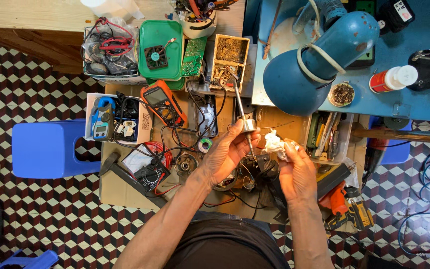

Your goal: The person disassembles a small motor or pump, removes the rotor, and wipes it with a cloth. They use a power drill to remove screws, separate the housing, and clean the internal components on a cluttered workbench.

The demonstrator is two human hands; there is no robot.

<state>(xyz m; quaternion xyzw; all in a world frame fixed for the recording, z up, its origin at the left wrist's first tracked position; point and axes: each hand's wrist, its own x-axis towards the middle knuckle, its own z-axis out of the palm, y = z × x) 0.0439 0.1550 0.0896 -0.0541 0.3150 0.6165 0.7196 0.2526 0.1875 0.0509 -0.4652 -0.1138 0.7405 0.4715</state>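
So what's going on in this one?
A person sits at a cluttered electronics bench. The left hand holds a soldering iron by its metal shaft, and the right hand holds a crumpled white tissue right beside the shaft's lower end. Around them lie an orange multimeter, a green tray with a small fan, and a blue desk lamp.

Multimeter [163,103] at workbench [113,187] centre-left; fan [156,57] in tray [161,37] behind it; desk lamp [319,62] right; stool [48,149] off left edge.
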